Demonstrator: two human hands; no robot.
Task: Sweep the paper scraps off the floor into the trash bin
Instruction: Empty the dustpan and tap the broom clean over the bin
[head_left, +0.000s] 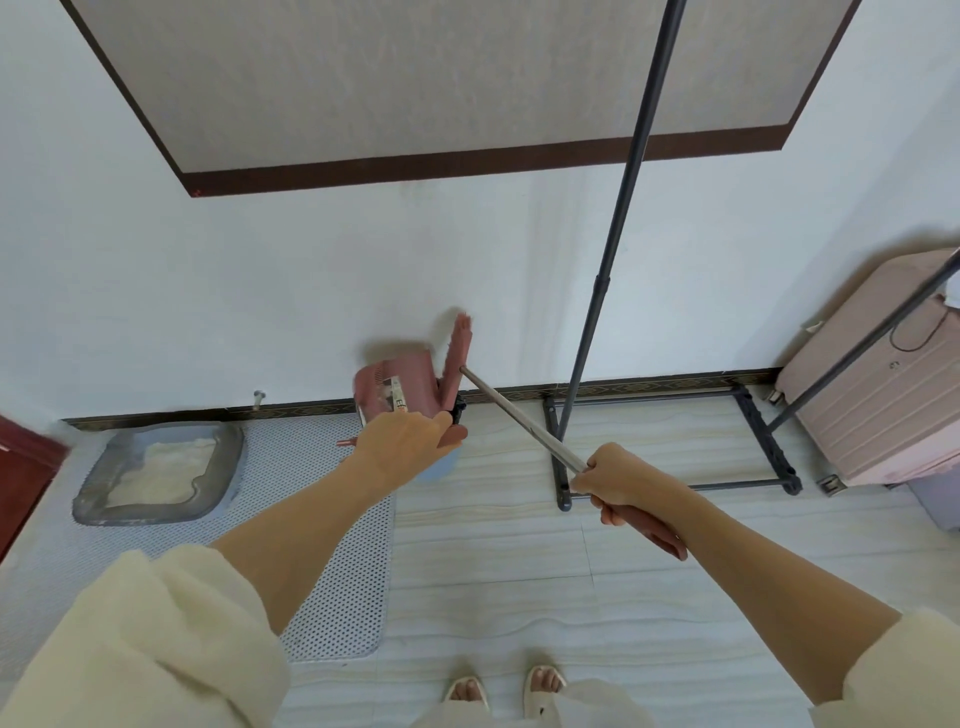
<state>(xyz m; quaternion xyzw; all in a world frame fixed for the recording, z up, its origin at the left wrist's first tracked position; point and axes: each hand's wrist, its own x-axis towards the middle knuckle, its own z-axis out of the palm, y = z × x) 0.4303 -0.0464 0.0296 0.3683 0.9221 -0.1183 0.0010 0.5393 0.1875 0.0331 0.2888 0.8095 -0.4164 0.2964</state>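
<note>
Far left of both grips, a grey litter tray (156, 470) on a perforated mat (332, 597), close enough to catch anything that spills. Left hand (410, 441) curled round the handle of the pink dustpan (397, 389), grip clamped on it, pan tipped up and blurred above a pale blue trash bin (439, 467) mostly hidden beneath that hand. Paper scraps (397, 397) visible inside the pan, not yet in the bin; none to be made out on the floor (519, 571). Just right of that grip, the broom head (460, 358) raised against the pan's edge. Right hand (613, 483) wrapped tight on the broom handle (519, 421). Likely trouble: too fast a tilt, or a bin mouth off-centre under the pan, sending scraps onto mat or tray; a broom swing knocking the rack pole (618, 249) right of the grip.
</note>
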